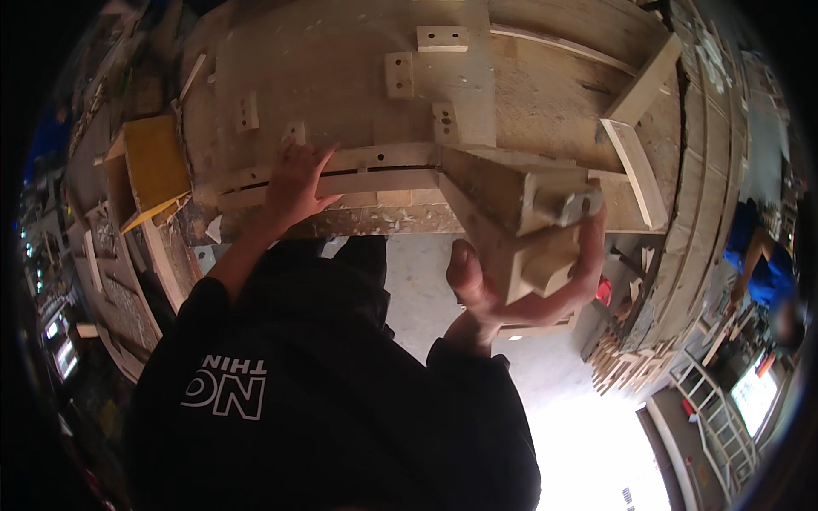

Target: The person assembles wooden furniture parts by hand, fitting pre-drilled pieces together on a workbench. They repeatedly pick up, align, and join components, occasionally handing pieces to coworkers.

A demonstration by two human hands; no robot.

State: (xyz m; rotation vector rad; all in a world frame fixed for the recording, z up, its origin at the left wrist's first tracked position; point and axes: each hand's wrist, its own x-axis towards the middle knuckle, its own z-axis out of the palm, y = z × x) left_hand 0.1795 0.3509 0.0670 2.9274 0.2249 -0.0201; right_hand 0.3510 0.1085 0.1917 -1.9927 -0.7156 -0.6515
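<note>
My right hand [569, 294] is wrapped from below around wooden pieces with tenons [503, 200], whose stubby ends face me. Thumb and fingers grip them from opposite sides. Their long bodies run away from me toward the bench, foreshortened, close to the right end of a long pale wooden strip [392, 180]. Across that strip lies my left hand [294, 180], thumb and forefinger spread apart. Just beyond the strip, a rail with holes [400, 157] runs parallel, a dark gap between them. Some of the left fingertips are hard to make out.
Several small drilled blocks [399, 75] sit on the wooden workbench [315, 60]. A yellow-faced box [157, 166] stands at the left, loose boards [632, 170] at the right. Wood sticks [635, 362] are piled on the lower right. A person in blue [758, 264] is at far right.
</note>
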